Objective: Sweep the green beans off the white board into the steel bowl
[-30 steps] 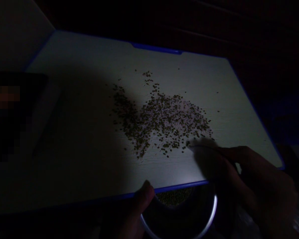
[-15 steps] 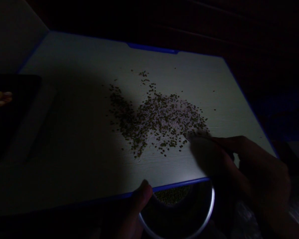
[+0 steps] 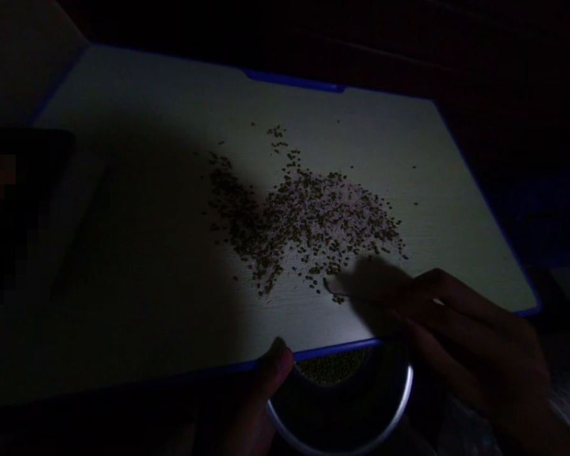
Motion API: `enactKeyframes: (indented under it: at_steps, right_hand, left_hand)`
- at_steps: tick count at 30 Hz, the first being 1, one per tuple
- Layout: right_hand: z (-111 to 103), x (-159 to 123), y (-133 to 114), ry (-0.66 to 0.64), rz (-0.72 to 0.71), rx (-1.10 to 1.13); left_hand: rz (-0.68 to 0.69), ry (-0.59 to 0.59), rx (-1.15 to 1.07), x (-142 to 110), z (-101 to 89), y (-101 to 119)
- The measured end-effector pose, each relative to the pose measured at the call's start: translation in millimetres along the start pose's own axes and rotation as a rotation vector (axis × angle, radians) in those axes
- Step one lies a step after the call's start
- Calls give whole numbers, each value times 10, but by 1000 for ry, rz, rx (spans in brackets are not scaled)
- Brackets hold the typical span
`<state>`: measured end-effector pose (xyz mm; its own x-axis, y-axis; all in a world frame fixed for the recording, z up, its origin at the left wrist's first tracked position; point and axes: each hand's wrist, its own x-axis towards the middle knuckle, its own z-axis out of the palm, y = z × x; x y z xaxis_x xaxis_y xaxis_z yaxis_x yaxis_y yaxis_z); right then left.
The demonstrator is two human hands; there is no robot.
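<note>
Small green beans, likely mung beans [image 3: 308,215], lie in a loose patch on a pale folding table [image 3: 137,82] with a blue edge, mixed with pale bits. My right hand [image 3: 475,342] is low over the table's near edge, fingers pinched together. A thin dark tip pokes out ahead of them beside a few beans; I cannot make out what it is. Under the edge is a round metal pot [image 3: 406,392] with green beans inside. My left hand [image 3: 261,392] is at the pot's left side, thumb up against the table edge, its other fingers hidden.
On the left of the table stands a dark box-like object [image 3: 57,183], partly blurred out. A broad shadow covers the table's left half. Stray beans lie around the patch. The surroundings are very dark, with a dim blue shape [image 3: 541,215] at the right.
My right hand has drawn toward the near edge, its fingertips moving down and left from the patch's right side. A few beans now lie nearer the edge. My left hand stays by the pot.
</note>
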<state>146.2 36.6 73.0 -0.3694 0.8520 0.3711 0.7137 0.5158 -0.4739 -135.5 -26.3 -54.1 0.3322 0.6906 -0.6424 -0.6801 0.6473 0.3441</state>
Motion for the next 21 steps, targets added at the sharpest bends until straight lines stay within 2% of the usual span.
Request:
enactKeyframes:
  at_steps: [5, 11, 16, 21]
  right_hand:
    - [-30, 20, -26, -12, -46, -5]
    - [-147, -128, 59, 32, 106, 16]
    - [-140, -328, 67, 30, 56, 10]
    - [-130, -267, -5, -4, 35, -6]
  left_hand:
    - [9, -22, -4, 2, 96, -5]
    - [72, 67, -13, -13, 34, -49]
    - [-6, 80, -85, -57, 74, -69]
    - [-29, 99, -81, -61, 166, -76]
